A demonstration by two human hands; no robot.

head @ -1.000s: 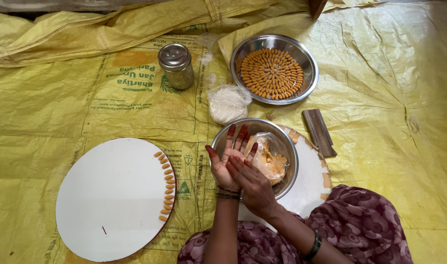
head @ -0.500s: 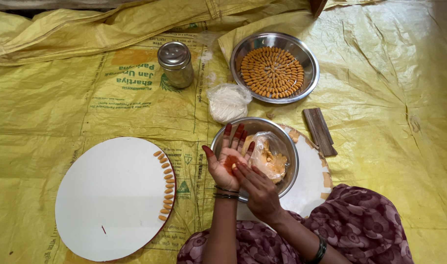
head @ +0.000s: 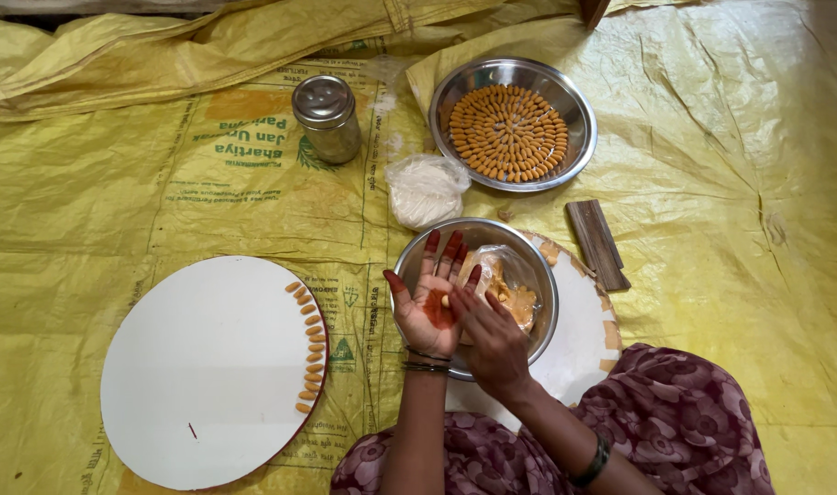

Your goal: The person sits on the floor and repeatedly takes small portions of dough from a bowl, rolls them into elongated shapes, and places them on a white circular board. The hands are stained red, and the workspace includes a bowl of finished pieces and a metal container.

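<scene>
Dough piece, small and pale orange, lies on your left hand, palm up, fingers spread flat, above the steel bowl. Largest item nearby: white round board, one curved row of shaped pieces along its right edge. Your right hand presses fingertips onto the piece; neither hand closes around it. Roll with light, even strokes along the palm, matching the length of the pieces on the board.
</scene>
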